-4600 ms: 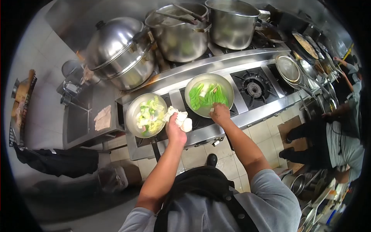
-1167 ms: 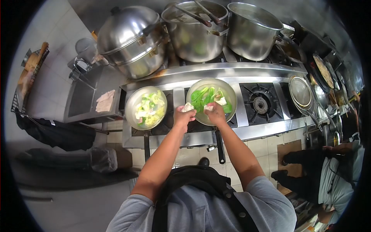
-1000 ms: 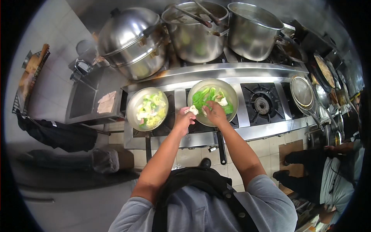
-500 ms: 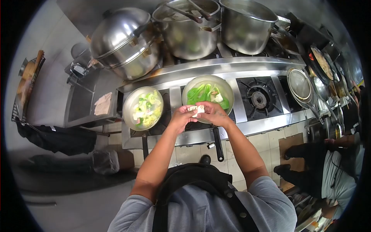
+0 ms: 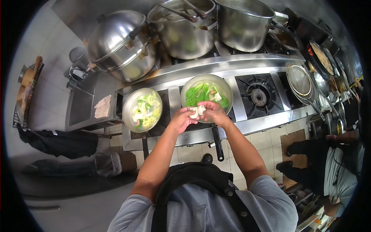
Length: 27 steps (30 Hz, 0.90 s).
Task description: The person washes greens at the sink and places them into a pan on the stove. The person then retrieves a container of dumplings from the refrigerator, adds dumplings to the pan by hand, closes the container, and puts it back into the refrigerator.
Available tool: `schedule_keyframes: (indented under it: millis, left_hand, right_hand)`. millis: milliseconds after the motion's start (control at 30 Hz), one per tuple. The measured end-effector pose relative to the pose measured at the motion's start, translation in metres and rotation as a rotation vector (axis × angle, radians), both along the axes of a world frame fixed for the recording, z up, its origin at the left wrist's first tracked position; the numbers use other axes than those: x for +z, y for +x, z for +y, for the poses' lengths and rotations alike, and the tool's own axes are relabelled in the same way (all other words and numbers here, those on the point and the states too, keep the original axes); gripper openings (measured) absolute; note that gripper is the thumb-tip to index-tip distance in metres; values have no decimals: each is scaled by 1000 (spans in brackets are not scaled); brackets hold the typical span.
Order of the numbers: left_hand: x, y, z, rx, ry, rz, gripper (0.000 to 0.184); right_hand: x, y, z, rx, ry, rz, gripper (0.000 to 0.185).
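Note:
My left hand (image 5: 181, 119) and my right hand (image 5: 215, 113) meet over the near rim of the right-hand frying pan (image 5: 228, 82). Pinched in the fingers of each is a white food piece with rounded edges; the left piece (image 5: 194, 113) and the right piece (image 5: 201, 110) sit side by side, and their exact kind is unclear. Below them, green leafy vegetables (image 5: 197, 92) and a whitish chunk (image 5: 217, 96) lie in the pan. To the left, a second frying pan (image 5: 126, 110) holds chopped pale-green vegetables (image 5: 146, 112).
Large steel pots (image 5: 185, 36) and a domed steamer (image 5: 116, 38) line the back. Right of the pans are a gas burner (image 5: 259, 96) and a wire strainer (image 5: 300, 82). Pan handles (image 5: 218, 144) jut over the front edge. Another person (image 5: 336, 170) stands at right.
The white item between my fingers was one blocky shape; now it shows as two rounded pieces. My hands stay over the pan, and the view has shifted slightly.

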<state>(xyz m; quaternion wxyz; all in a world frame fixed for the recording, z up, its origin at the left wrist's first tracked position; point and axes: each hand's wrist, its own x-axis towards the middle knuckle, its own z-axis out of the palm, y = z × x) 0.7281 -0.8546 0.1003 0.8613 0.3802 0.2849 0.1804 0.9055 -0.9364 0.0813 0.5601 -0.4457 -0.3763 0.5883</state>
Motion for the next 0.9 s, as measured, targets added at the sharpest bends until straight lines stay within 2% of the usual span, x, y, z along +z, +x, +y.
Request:
schedule_keyframes:
  millis: [167,233,267,300,333,400,433,467,500,567,600,633,667,733,800,867,900]
  left_hand:
    - [-11,-10,7,87,2,105,30]
    - [-14,-14,9,92,19,173,33]
    - [-12,-15,8,80,144,321,36]
    - [-10,-16,7,65,272,467,39]
    - [-9,-16,6,52,274,468,39]
    - [-6,-16,5,19,533,637,43]
    - [-15,-16,8,-3,537,631,43]
    - [-30,-15,15,-9,753,658,42]
    - [-34,-13,20,-13,975,671,42]
    - [-33,-6,32,-151,1063,666,40]
    - [-29,-2,37,-264,1142,677,38]
    - [-39,3,46,-329,1259,667,34]
    - [-40,9,52,-352,1271,635,34]
    - [-42,20,65,-476,1345,686,35]
    - [-46,33,90,-461,1419,682,38]
    - [-50,45,119,-329,1535,663,37]
    - [-49,54,134,-368,1566,694,38]
  right_hand:
    - [-14,14,1,-35,-126,66,39]
    - [-25,18,3,-189,-26,-794,41]
    - [-21,18,0,-196,-31,-791,41]
    - [-17,18,-3,-150,-77,-1077,40]
    - [-13,17,-5,-101,-128,-1361,40]
    - [-15,16,-2,-93,-208,-1422,39]
    - [-17,13,-5,-70,-283,-1480,39]
    - [-13,9,-15,-87,-305,-1477,39]
    - [-3,4,-27,-218,-247,-1437,39]
    - [18,-11,-61,-499,-70,-1324,37]
    - [29,-23,-82,-531,-89,-1336,37]
    - [40,-36,-103,-611,-156,-1206,35]
    - [47,-52,-124,-689,-220,-1072,34]
    - [51,-85,-171,-760,-344,-1064,35]
    - [48,-128,-218,-887,-383,-1045,35]
    - [46,-175,-263,-956,-457,-1054,34]
    - [49,-201,-284,-978,-532,-1070,34]
